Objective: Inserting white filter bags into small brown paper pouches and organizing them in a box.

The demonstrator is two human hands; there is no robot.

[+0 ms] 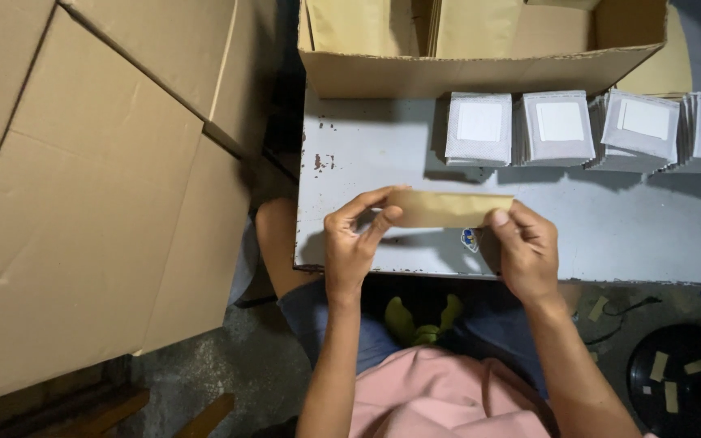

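Observation:
A flat brown paper pouch (448,208) is held level between both hands above the near edge of a worn grey table (367,154). My left hand (354,243) pinches its left end with thumb and fingers. Gripping the right end is my right hand (525,247). Behind the pouch, a row of white filter-bag stacks (560,126) stands along the table.
An open cardboard box (464,73) holding more brown pouches sits at the table's far side. Large cardboard boxes (91,186) fill the left. A dark round bin (683,381) with paper strips is on the floor at lower right.

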